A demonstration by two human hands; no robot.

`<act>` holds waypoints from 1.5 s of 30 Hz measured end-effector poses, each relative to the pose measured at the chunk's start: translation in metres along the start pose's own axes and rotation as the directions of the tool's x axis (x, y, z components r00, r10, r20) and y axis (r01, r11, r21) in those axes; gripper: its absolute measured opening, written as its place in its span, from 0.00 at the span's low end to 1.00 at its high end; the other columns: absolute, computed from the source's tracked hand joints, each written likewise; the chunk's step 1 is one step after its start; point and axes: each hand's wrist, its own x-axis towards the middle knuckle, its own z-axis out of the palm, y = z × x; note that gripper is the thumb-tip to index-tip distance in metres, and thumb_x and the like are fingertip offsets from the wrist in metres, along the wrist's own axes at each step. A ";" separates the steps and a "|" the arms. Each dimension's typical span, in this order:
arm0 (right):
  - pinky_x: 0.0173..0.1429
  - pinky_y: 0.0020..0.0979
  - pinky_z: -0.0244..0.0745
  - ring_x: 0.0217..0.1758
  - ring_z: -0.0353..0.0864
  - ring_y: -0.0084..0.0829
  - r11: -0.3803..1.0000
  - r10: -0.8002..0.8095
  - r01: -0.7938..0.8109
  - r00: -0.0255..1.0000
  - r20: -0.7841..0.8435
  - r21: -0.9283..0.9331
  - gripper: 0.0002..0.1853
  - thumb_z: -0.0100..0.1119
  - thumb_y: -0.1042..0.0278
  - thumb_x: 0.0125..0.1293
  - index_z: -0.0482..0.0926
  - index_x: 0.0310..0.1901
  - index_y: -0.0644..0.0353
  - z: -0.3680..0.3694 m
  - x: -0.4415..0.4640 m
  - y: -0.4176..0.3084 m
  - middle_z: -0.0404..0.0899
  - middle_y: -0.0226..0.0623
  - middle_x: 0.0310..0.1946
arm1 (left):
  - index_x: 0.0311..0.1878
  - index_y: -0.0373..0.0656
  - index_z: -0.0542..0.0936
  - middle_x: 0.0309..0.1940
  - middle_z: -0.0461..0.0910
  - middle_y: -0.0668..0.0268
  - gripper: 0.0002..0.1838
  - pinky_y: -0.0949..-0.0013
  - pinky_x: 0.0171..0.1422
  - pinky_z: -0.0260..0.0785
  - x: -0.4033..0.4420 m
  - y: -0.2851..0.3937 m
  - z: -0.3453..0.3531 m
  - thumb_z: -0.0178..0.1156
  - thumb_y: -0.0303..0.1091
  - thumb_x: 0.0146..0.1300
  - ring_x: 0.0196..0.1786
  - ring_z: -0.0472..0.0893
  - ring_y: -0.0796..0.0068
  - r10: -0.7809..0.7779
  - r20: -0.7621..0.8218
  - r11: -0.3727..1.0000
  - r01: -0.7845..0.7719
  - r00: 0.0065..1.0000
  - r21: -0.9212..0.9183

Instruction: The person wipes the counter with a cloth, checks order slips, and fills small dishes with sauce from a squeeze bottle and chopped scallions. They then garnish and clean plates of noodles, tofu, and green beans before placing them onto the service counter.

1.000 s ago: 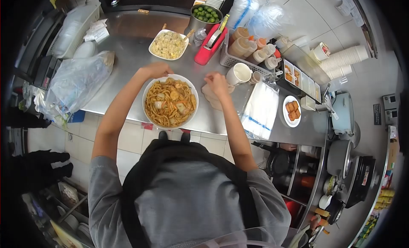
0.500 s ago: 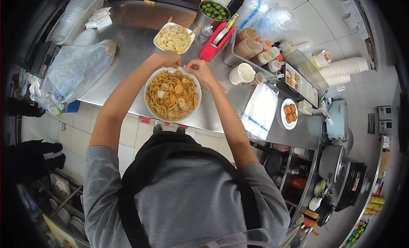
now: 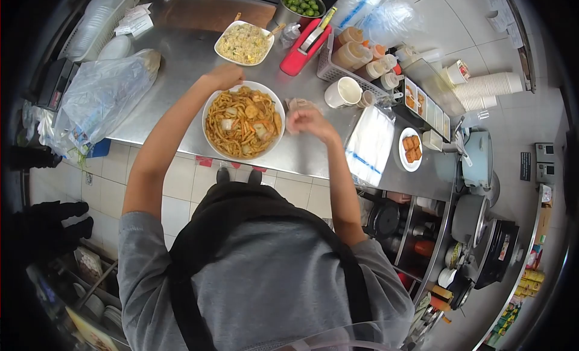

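A round white bowl (image 3: 212, 143) of thick noodles (image 3: 244, 123) with vegetables stands near the counter's front edge. At its upper left rim is my left hand (image 3: 225, 77), fingers curled in and mostly hidden beneath it. To the right of the bowl, apart from it, my right hand (image 3: 306, 120) is closed and slightly blurred. A crumpled piece of thin clear plastic (image 3: 297, 105) lies right against my right hand; whether the fingers grip it is hidden. Just beyond the bowl sits a squarish white bowl of fried rice (image 3: 244, 44).
A red tape dispenser (image 3: 304, 49) and a basket of sauce bottles (image 3: 330, 70) stand at the back. Right of my hand are a white paper cup (image 3: 342, 92), a stack of white bags (image 3: 370, 147) and a plate of fried pieces (image 3: 411, 149). A plastic bag (image 3: 111, 85) lies left.
My right hand has left the bowl's upper rim and moved right and down, beside the crumpled plastic. My left hand has shifted slightly left, still at the rim.
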 end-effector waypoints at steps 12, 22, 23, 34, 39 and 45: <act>0.32 0.26 0.71 0.26 0.76 0.22 0.879 -0.249 -0.001 0.851 -0.462 -0.476 0.07 0.64 0.69 0.55 0.79 0.28 0.63 0.000 0.060 0.007 0.79 0.32 0.23 | 0.35 0.43 0.82 0.35 0.80 0.54 0.22 0.56 0.43 0.73 0.009 0.038 -0.011 0.50 0.53 0.63 0.41 0.80 0.54 -0.093 0.084 0.947 0.061 0.992 0.315; 0.31 0.21 0.67 0.28 0.72 0.17 0.953 0.094 0.104 0.793 -0.602 0.285 0.07 0.66 0.72 0.55 0.76 0.29 0.63 0.047 0.021 0.015 0.76 0.29 0.24 | 0.42 0.42 0.77 0.28 0.80 0.51 0.20 0.53 0.41 0.72 -0.049 0.036 0.026 0.46 0.49 0.67 0.36 0.80 0.50 -0.358 -0.158 0.927 0.370 0.920 0.053; 0.31 0.20 0.66 0.27 0.71 0.17 0.936 0.116 0.119 0.785 -0.609 0.332 0.07 0.65 0.72 0.56 0.75 0.29 0.62 0.048 0.011 0.017 0.76 0.29 0.24 | 0.45 0.42 0.76 0.29 0.80 0.50 0.19 0.53 0.42 0.72 -0.060 0.044 0.027 0.46 0.48 0.67 0.36 0.80 0.50 -0.423 -0.167 0.904 0.427 0.891 -0.011; 0.19 0.18 0.48 0.19 0.58 0.11 0.816 0.319 0.159 0.678 -0.662 0.556 0.07 0.63 0.70 0.59 0.73 0.28 0.58 0.076 -0.074 0.025 0.68 0.22 0.21 | 0.59 0.38 0.62 0.22 0.78 0.51 0.18 0.68 0.19 0.75 -0.130 0.106 0.096 0.40 0.37 0.71 0.17 0.80 0.64 -0.611 -0.025 0.413 0.291 0.791 -0.863; 0.20 0.16 0.53 0.22 0.63 0.12 0.703 0.429 0.260 0.588 -0.686 0.662 0.07 0.62 0.69 0.61 0.73 0.29 0.58 0.095 -0.086 0.029 0.71 0.23 0.24 | 0.60 0.44 0.43 0.36 0.76 0.44 0.21 0.61 0.34 0.81 -0.131 0.167 0.100 0.37 0.35 0.71 0.31 0.83 0.57 -0.558 0.317 -0.216 0.234 0.767 -0.948; 0.23 0.16 0.61 0.27 0.69 0.13 0.552 0.476 0.367 0.599 -0.644 0.749 0.05 0.61 0.70 0.62 0.74 0.31 0.56 0.124 -0.078 0.024 0.72 0.24 0.27 | 0.55 0.40 0.42 0.52 0.67 0.40 0.22 0.61 0.52 0.76 -0.110 0.189 0.113 0.43 0.32 0.70 0.52 0.77 0.51 -0.373 0.260 -0.332 0.134 0.890 -0.934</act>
